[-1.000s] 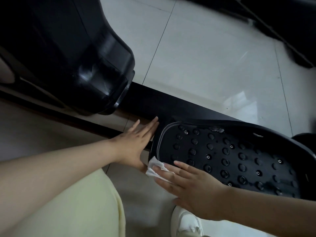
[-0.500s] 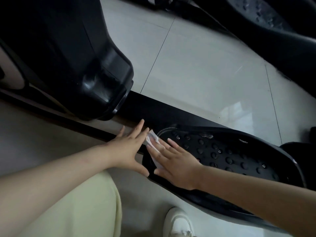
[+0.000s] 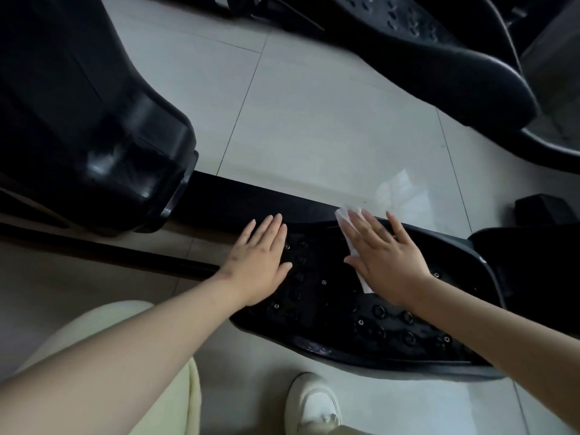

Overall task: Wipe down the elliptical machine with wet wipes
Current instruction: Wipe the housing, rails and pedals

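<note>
Wet wipe (image 3: 345, 215) flat under right hand (image 3: 386, 261) on pedal (image 3: 329, 298)

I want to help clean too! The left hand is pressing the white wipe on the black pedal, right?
Not quite. The head view shows the right hand pressing the white wipe on the black pedal; the left hand lies flat on the pedal, without a wipe.

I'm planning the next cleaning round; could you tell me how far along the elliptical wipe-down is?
Nothing is visibly finished. In hand: the right hand presses the wet wipe on the far rim of the near pedal, the left hand resting on that pedal. Left, probably: the far pedal and the housing.
</note>
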